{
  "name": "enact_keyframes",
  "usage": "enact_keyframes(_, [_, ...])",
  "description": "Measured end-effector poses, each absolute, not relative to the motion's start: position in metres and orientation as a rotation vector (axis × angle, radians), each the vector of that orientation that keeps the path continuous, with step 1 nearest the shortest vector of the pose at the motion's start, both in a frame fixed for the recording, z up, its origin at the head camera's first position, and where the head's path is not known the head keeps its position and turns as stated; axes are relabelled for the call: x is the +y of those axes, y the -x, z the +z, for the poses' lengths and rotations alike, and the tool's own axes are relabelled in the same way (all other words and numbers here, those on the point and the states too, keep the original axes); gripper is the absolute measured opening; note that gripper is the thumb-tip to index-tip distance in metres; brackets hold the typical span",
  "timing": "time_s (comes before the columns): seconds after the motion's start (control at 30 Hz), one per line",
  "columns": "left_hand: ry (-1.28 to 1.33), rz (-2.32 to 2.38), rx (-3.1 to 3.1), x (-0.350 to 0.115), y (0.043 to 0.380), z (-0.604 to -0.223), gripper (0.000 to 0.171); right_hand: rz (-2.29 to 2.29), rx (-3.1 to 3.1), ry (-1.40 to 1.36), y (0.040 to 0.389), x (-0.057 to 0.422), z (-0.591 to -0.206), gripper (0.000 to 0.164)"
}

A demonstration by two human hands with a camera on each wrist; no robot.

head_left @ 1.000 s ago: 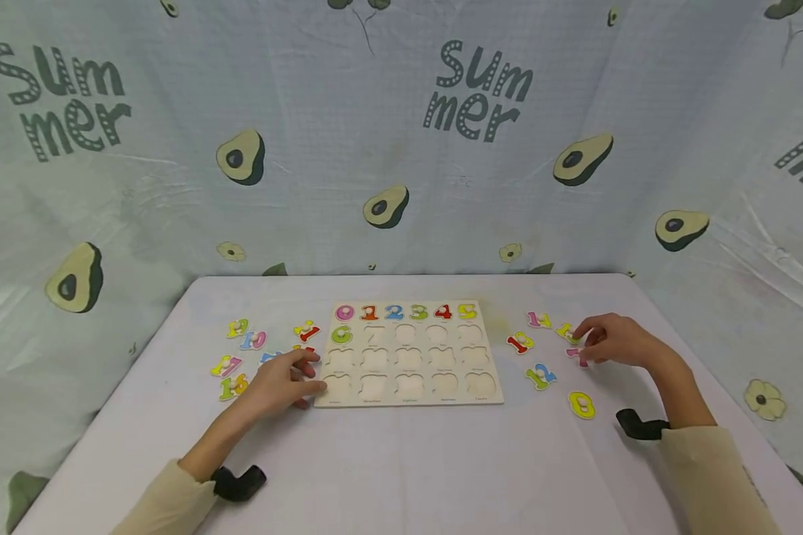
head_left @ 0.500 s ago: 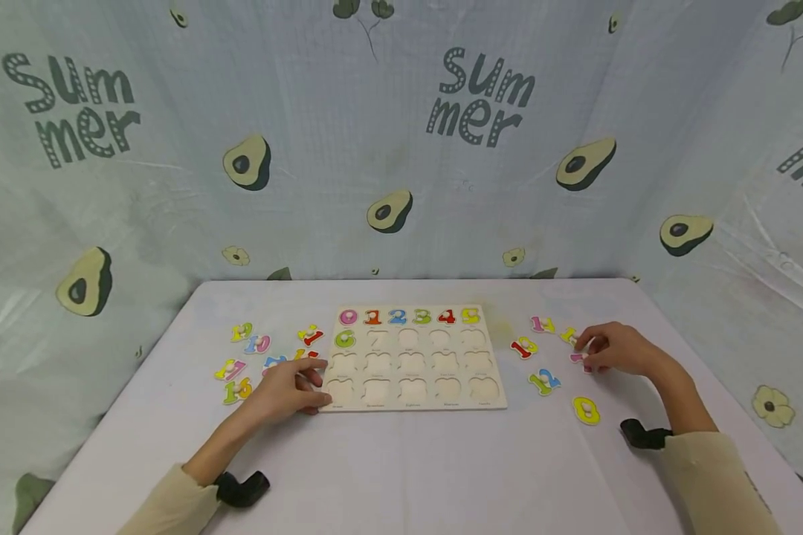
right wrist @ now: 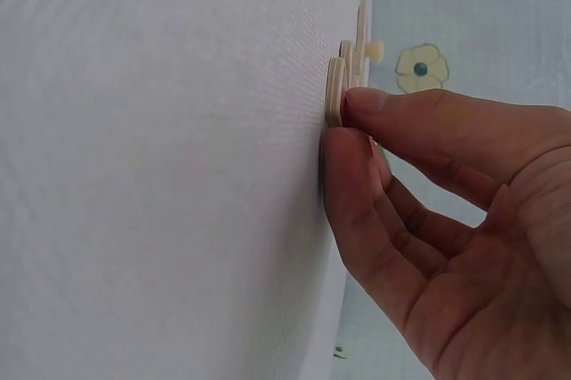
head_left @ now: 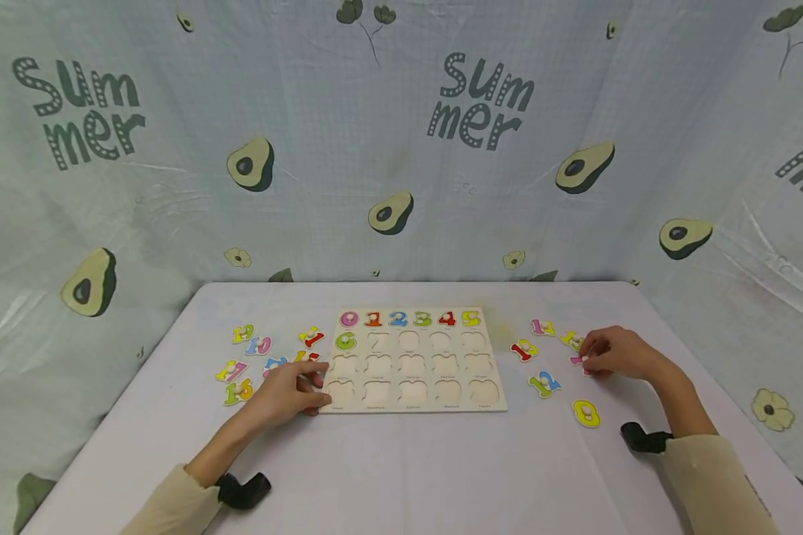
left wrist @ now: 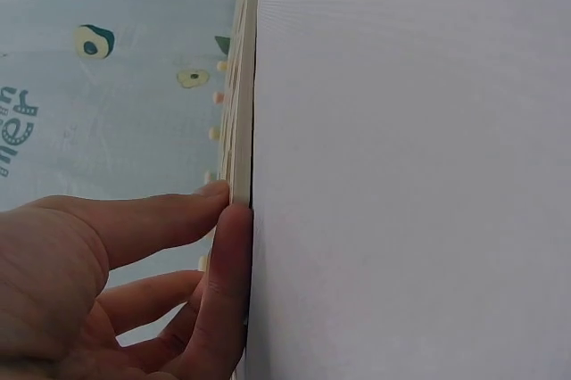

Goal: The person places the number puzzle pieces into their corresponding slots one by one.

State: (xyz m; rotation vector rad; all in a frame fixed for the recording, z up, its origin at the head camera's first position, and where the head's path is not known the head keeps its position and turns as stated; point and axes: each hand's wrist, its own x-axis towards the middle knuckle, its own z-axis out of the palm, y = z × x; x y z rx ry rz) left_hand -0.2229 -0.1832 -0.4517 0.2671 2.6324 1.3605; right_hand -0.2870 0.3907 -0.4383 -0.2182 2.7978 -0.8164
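Note:
A wooden number puzzle board [head_left: 500,401] lies mid-table, with coloured pieces 0 to 5 in its top row and a green 6 [head_left: 345,340] below. My left hand [head_left: 284,390] holds the board's left edge near the front corner; in the left wrist view, thumb and finger meet at the board's side [left wrist: 242,144]. On the right, my right hand [head_left: 621,353] pinches a small pink number piece [head_left: 576,360], mostly hidden by the fingers. The right wrist view shows its thin wooden edge [right wrist: 335,90] between thumb and finger, close by the white tabletop.
Right of the board lie several number pieces: a red-yellow one [head_left: 524,350], a blue-green 12 [head_left: 544,384], a pink-yellow one [head_left: 543,327], a yellow-green one [head_left: 572,340] and a yellow ring-shaped one [head_left: 586,413]. More pieces, including a 16 [head_left: 239,391], lie at left.
The head view has tilted up slightly, so everything sits a little lower. Both hands stay in nearly the same places, the right one still at the pink piece.

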Motion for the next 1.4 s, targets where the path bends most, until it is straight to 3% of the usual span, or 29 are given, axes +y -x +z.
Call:
enact_keyframes(0.4, [-0.246, 1.326, 2.671, -0.182, 0.223, -0.452, 0.056, -0.786, 2.829, 0.257, 0.285, 0.386, -0.426, 0.019])
enact_keyframes(1.07, [-0.247, 1.318, 2.648, -0.181, 0.226, -0.451, 0.055, -0.863, 2.872, 0.430, 0.270, 0.332, -0.393, 0.015])
enact_keyframes(1.4, [-0.262, 1.355, 2.627, -0.184, 0.223, -0.449, 0.055, -0.847, 2.844, 0.569, 0.286, 0.298, -0.389, 0.012])
